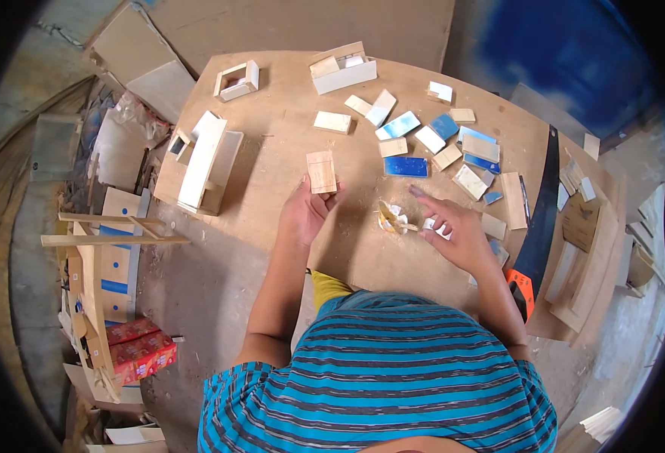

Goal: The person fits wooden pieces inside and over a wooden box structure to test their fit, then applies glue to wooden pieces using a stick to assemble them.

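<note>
My left hand (307,210) holds a small light wood block (321,172) upright between thumb and fingers, above the tabletop (272,143). To the right, my right hand (453,229) hovers with its index finger stretched out and the other fingers partly bent; nothing shows in it. Just left of that hand lies a crumpled white and yellowish wad (393,217) with a small stick-like piece. Beyond it are a blue block (406,166) and several loose wood blocks, some painted blue or white.
A handsaw (538,234) with an orange handle lies along the table's right side. Wooden box frames (212,162) stand at the left, with another box (344,69) at the far edge. Red packages (142,351) sit at lower left.
</note>
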The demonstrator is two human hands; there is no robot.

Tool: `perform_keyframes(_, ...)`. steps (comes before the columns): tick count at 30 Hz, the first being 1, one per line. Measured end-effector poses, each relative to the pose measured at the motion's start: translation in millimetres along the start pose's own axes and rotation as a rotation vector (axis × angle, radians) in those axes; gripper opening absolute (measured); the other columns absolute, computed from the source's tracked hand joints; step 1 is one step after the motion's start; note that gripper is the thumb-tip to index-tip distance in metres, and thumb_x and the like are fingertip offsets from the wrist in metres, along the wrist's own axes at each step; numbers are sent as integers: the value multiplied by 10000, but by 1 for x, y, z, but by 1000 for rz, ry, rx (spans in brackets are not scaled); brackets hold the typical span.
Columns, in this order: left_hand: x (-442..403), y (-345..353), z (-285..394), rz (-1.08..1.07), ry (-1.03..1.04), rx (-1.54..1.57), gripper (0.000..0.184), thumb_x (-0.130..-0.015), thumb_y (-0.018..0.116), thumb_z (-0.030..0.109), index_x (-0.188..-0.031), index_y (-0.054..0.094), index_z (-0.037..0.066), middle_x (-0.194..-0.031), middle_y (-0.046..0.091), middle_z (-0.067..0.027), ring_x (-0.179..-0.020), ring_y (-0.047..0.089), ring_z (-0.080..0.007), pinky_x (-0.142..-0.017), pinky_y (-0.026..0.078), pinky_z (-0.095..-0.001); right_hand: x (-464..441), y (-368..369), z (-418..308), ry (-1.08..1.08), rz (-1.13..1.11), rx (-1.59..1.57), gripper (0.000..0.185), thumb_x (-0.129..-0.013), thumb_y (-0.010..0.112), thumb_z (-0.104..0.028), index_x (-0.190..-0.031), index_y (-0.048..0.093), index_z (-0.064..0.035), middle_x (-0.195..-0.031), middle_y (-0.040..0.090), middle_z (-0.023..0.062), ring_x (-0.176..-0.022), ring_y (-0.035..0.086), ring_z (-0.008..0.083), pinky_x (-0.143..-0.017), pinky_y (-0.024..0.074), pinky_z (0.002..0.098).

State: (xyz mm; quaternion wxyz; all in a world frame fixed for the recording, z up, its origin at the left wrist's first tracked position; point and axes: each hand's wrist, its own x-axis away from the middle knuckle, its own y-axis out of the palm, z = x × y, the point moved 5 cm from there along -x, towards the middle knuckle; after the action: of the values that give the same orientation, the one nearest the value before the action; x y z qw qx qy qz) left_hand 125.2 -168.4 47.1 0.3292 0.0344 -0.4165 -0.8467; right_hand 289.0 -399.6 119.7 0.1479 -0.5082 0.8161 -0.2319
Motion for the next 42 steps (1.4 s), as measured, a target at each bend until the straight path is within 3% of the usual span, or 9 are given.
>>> perform_keyframes(2,8,9,0,-87,-58,161,434,-1050,298,318,-1268,472,-15,-1147,610,-187,-1057,616,-298,-1016,478,-458,-3,5,1,-5,-9,-13,581,-767,739,-150,-1318,555,-128,-1045,666,110,-765,635,178,-622,518,303)
perform_keyframes(10,18,22,-2,-155,-36,189,458,-1026,342,259,-1385,369,-24,-1291,536,-237,-1136,584,-377,-1018,472,-480,-6,13,-8,-168,-28,21,581,-745,757,-151,-1293,568,-120,-989,669,132,-723,653,217,-783,532,352)
perform_keyframes(15,20,25,-3,-124,-10,-24,475,-968,385,151,-1409,327,-17,-1342,498,-242,-1159,563,-419,-1009,484,-459,-3,21,-3,-147,-66,-17,345,-800,720,-81,-1141,674,-92,-1061,666,142,-1118,607,224,-632,507,296)
perform_keyframes(19,22,31,-6,-38,-42,-127,474,-951,394,120,-1403,337,-11,-1349,497,-232,-1172,560,-407,-1004,489,-443,-5,22,1,-295,44,80,207,-823,693,-69,-1029,709,-67,-899,666,151,-1000,651,244,-626,500,310)
perform_keyframes(25,25,29,-10,-116,114,-363,474,-874,451,35,-1344,422,-12,-1345,517,-202,-1245,525,-327,-1024,468,-422,-4,23,2,-209,60,11,194,-827,691,-74,-1019,699,-52,-878,660,145,-631,605,216,-593,487,295)
perform_keyframes(28,29,29,-11,-148,225,-560,455,-854,473,12,-1308,467,-9,-1329,538,-182,-1250,523,-290,-1022,463,-413,-2,25,5,-210,98,-20,192,-829,689,-72,-1020,696,-49,-868,656,144,-640,604,209,-589,482,294)
perform_keyframes(33,32,33,-16,-107,171,-536,396,-884,475,3,-1277,510,-17,-1233,589,-106,-1149,571,-184,-973,480,-347,-1,23,-1,-47,33,-10,155,-848,666,-120,-995,688,-75,-910,675,133,-827,666,301,-702,511,383)
perform_keyframes(39,26,13,-26,169,-42,-609,540,-891,536,71,-1410,394,27,-1307,551,-122,-1155,593,-262,-821,553,-318,-3,27,5,-153,118,33,138,-854,669,-124,-982,686,-72,-924,685,140,-1019,650,315,-770,520,392)
perform_keyframes(42,18,-2,-27,98,287,-1148,681,-818,633,77,-1438,354,35,-1375,500,-142,-1246,514,-325,-933,503,-387,-4,26,4,-168,145,51,133,-855,672,-127,-973,682,-67,-905,683,144,-1044,643,337,-832,514,402)
